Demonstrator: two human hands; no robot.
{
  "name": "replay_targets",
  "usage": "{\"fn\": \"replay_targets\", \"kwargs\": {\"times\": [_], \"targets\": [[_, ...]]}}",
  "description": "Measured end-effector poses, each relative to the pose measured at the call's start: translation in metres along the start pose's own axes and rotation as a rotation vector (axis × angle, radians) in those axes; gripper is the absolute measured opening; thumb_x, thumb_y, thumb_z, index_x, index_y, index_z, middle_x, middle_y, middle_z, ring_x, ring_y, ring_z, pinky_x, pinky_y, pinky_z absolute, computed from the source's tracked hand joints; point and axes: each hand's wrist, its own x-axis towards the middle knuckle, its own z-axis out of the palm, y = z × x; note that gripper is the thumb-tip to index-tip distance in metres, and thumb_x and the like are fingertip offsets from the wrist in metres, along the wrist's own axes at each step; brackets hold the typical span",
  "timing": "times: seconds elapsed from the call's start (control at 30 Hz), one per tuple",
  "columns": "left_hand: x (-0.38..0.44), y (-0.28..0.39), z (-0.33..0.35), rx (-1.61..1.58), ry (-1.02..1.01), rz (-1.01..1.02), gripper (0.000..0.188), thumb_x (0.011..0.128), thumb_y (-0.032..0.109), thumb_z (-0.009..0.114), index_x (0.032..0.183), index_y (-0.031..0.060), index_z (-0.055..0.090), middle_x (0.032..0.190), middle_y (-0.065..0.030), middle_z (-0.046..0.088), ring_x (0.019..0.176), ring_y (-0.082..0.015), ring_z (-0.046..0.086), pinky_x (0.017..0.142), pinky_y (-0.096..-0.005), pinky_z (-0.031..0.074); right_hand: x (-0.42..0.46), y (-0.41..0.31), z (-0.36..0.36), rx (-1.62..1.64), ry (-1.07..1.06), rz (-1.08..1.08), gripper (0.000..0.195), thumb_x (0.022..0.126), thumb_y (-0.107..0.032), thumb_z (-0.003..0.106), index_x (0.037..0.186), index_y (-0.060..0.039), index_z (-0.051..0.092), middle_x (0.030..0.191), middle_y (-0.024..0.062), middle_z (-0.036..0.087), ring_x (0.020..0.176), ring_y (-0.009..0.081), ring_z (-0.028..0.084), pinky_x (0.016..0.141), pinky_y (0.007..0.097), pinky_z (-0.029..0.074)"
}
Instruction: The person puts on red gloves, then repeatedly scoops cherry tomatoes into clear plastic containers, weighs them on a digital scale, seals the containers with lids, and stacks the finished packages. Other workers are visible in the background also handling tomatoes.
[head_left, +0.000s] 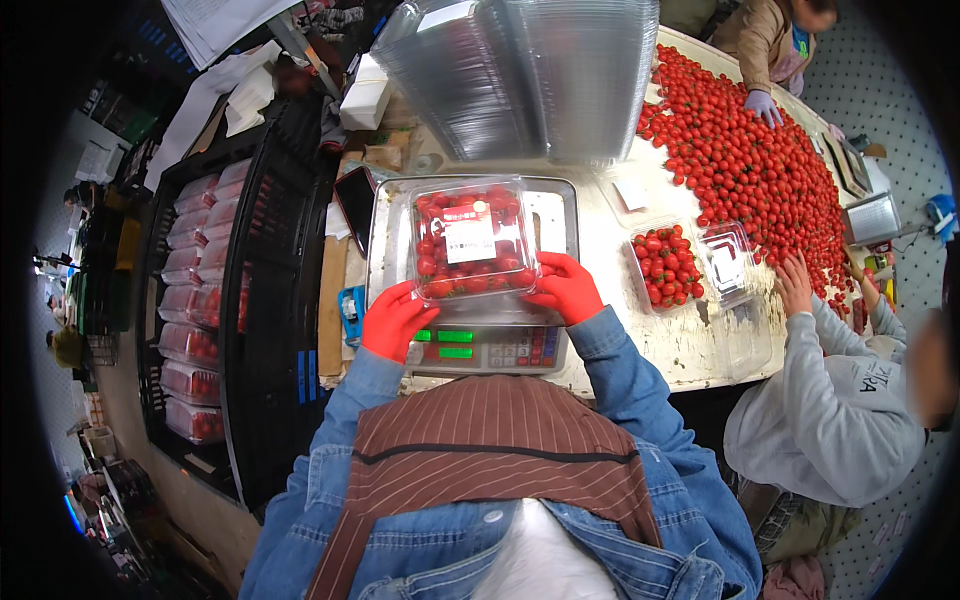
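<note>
A clear plastic clamshell of cherry tomatoes (472, 274), lid closed and bearing a red-and-white label, is over the metal pan (556, 206) of a digital scale. My left hand (391, 321), in red, grips its near left corner. At the near right corner, my right hand (568, 289), also red, has its fingers on the side. Whether the clamshell rests fully on the pan I cannot tell. Green digits glow on the scale's display panel (454, 337), just below the hands.
Tall stacks of clear containers (585, 82) stand behind the scale. On the right are an open clamshell of tomatoes (666, 268), a large tomato heap (750, 165) and two co-workers' hands and arms. Left are a phone (355, 202), a blue object (351, 313) and a black crate (274, 300) beside packed clamshells (187, 300).
</note>
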Motion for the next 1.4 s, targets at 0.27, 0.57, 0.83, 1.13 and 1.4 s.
{"fn": "replay_targets", "kwargs": {"times": [0.27, 0.57, 0.83, 1.13, 1.4], "targets": [[0.012, -0.006, 0.001, 0.040, 0.027, 0.063, 0.028, 0.079, -0.004, 0.053, 0.107, -0.0043, 0.050, 0.095, -0.0161, 0.059, 0.084, -0.0273, 0.061, 0.076, -0.0406, 0.053, 0.010, 0.008, -0.001, -0.082, 0.021, -0.018, 0.048, 0.072, -0.010, 0.073, 0.111, 0.0027, 0.049, 0.093, 0.0123, 0.062, 0.083, 0.0175, 0.060, 0.069, 0.0283, 0.051], [0.028, 0.000, -0.017, 0.074, -0.072, 0.023, 0.034, 0.079, -0.007, 0.054, 0.112, -0.0043, 0.047, 0.095, -0.0159, 0.058, 0.083, -0.0275, 0.062, 0.073, -0.0375, 0.054, -0.002, 0.022, -0.004, -0.134, 0.094, -0.079, 0.042, 0.074, 0.003, 0.058, 0.115, -0.0008, 0.050, 0.103, 0.0112, 0.057, 0.083, 0.0197, 0.059, 0.072, 0.0300, 0.052], [-0.036, 0.057, -0.124, 0.292, 0.441, 0.413, 0.025, 0.088, 0.017, 0.053, 0.103, -0.0028, 0.056, 0.086, -0.0123, 0.062, 0.075, -0.0196, 0.062, 0.068, -0.0292, 0.051, -0.066, -0.029, 0.076, -0.407, -0.126, -0.376, 0.029, 0.088, -0.008, 0.050, 0.115, 0.0007, 0.053, 0.089, 0.0078, 0.060, 0.076, 0.0130, 0.056, 0.073, 0.0251, 0.045], [-0.041, -0.030, -0.185, -0.184, 0.131, -0.283, 0.045, 0.091, 0.036, 0.047, 0.109, -0.0049, 0.054, 0.100, -0.0169, 0.061, 0.090, -0.0237, 0.059, 0.075, -0.0335, 0.048, -0.016, 0.144, 0.224, -0.160, -0.315, 0.281, 0.053, 0.088, -0.014, 0.051, 0.132, 0.0050, 0.028, 0.081, 0.0126, 0.061, 0.060, 0.0154, 0.057, 0.055, 0.0283, 0.048], [-0.028, -0.025, -0.179, -0.362, 0.133, -0.317, 0.040, 0.092, 0.041, 0.042, 0.076, 0.0052, 0.051, 0.070, -0.0078, 0.053, 0.071, -0.0212, 0.050, 0.076, -0.0356, 0.042, 0.025, 0.177, 0.244, -0.099, -0.086, 0.373, 0.030, 0.087, -0.018, 0.050, 0.108, 0.0035, 0.047, 0.068, 0.0120, 0.059, 0.041, 0.0199, 0.051, 0.043, 0.0317, 0.044]]}}
